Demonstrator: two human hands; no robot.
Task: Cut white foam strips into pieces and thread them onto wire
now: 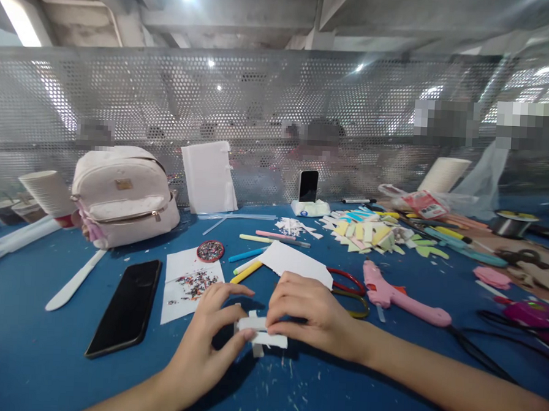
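- Fingers (275, 326) of the right hand (317, 309) are bent and pinched together on a small white strip piece (275, 340), held just above the near part of the table, between both hands.
- Across from them, the left hand (203, 337) has its thumb and index finger closed on the piece's left end, its other fingers spread loosely.
- I see two pale strips side by side, with ends of a crosspiece poking out beyond their long edges.
- Blue tabletop (31, 364) shows either side of the forearms, with white scrapings just below the piece; that leaves elbow room leftward, up to a black phone (126, 311).
- Beyond the fingers it tightens: a speckled paper sheet (174, 268) has its right edge beside the left hand, and a white card (294, 262) reaches behind the right; whether they touch, I can't tell.
- Rightward, a pink glue gun (403, 298) lies near the right wrist, its cord trailing past the forearm.
- Farther off, a heap of paper strips (374, 232) crowds the right, a pale backpack (118, 197) the left.
- Perforated metal screen (261, 100) closes off the table's far edge.
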